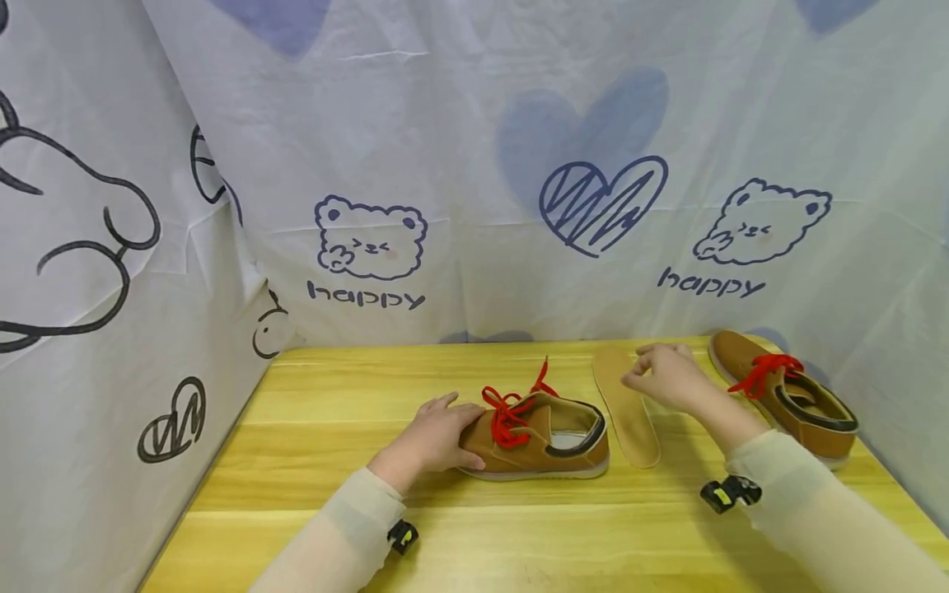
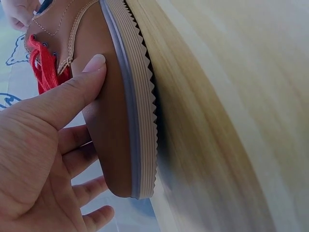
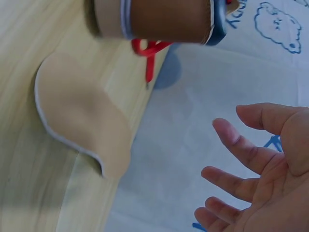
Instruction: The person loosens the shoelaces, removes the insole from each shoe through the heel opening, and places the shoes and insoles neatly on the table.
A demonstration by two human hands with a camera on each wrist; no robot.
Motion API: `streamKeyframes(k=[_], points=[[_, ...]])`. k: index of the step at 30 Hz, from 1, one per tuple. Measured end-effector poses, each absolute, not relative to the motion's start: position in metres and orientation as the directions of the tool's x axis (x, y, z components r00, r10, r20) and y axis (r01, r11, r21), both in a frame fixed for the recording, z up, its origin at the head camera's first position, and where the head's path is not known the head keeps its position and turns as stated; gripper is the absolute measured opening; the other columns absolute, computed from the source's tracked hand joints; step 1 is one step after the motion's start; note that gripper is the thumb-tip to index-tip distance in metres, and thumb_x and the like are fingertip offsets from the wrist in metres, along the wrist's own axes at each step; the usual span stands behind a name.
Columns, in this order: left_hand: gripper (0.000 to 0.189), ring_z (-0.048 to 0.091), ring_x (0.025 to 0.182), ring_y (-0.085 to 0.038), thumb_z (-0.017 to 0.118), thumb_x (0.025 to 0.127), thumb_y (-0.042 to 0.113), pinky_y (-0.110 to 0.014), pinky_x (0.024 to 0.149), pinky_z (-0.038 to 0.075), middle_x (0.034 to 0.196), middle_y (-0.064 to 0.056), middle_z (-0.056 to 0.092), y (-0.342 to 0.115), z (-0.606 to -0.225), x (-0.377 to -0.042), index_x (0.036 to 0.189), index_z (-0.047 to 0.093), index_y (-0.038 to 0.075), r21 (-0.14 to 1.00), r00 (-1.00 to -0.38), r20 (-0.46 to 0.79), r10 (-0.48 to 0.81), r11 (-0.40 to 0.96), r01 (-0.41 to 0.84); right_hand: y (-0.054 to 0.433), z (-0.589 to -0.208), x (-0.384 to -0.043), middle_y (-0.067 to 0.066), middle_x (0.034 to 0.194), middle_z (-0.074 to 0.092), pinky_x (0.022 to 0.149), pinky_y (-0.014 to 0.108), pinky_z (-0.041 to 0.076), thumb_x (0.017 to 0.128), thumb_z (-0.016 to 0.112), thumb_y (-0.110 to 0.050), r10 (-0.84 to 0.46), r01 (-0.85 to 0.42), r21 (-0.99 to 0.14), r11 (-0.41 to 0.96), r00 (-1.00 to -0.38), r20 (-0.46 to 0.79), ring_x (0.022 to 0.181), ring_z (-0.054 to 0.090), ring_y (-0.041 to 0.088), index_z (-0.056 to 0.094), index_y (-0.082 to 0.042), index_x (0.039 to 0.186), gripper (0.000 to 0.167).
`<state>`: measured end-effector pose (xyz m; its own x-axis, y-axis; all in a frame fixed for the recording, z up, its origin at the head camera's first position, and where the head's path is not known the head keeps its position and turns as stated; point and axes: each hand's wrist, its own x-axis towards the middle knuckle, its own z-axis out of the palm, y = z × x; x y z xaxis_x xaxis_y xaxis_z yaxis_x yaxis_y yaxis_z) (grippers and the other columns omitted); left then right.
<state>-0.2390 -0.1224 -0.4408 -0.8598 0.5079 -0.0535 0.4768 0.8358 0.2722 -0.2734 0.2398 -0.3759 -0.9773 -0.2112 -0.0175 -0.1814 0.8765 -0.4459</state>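
Note:
A brown shoe (image 1: 578, 461) with red laces (image 1: 508, 420) stands upright on the table, its toe to the left. My left hand (image 1: 437, 436) holds it around the toe. In the left wrist view the thumb (image 2: 79, 94) presses the shoe's side, while the other fingers lie across the toe's far side. Right of the heel lies a flat tan insole (image 1: 630, 420), also seen in the right wrist view (image 3: 77, 106). Above its right edge hovers my right hand (image 1: 670, 379), fingers loosely bent and apart, holding nothing.
A second brown shoe (image 1: 826, 436) with red laces sits at the table's right edge, beyond my right forearm. The wooden table (image 1: 311, 478) meets a white printed cloth (image 1: 474, 165) at the back, and cloth also hangs along both sides.

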Motion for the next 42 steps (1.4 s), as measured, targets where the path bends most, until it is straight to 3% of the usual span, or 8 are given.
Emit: streamKeyframes(k=[14,42], points=[[0.080,0.031,0.145,-0.039,0.083,0.079,0.046,-0.058,0.117,0.023,0.148,-0.005,0.053,-0.124,-0.442,-0.242,0.145,0.053,0.011,0.290,-0.861,-0.031,0.508,0.829,0.478,0.216,-0.382,-0.252,0.026,0.146,0.046,0.108,0.066,0.027,0.095,0.069,-0.022,-0.246,-0.245,-0.547,0.800,-0.967,0.073,0.136,0.024,0.050,0.076,-0.009,0.087,0.017],[0.073,0.035,0.144,-0.035,0.075,0.084,0.054,-0.052,0.119,0.023,0.142,-0.006,0.056,-0.134,-0.449,-0.234,0.140,0.058,0.010,0.218,-0.850,0.064,0.523,0.824,0.523,0.205,-0.410,-0.241,0.025,0.144,0.048,0.107,0.070,0.027,0.095,0.069,-0.023,-0.282,-0.291,-0.537,0.792,-0.954,0.100,0.137,0.025,0.050,0.075,-0.015,0.085,0.014]])
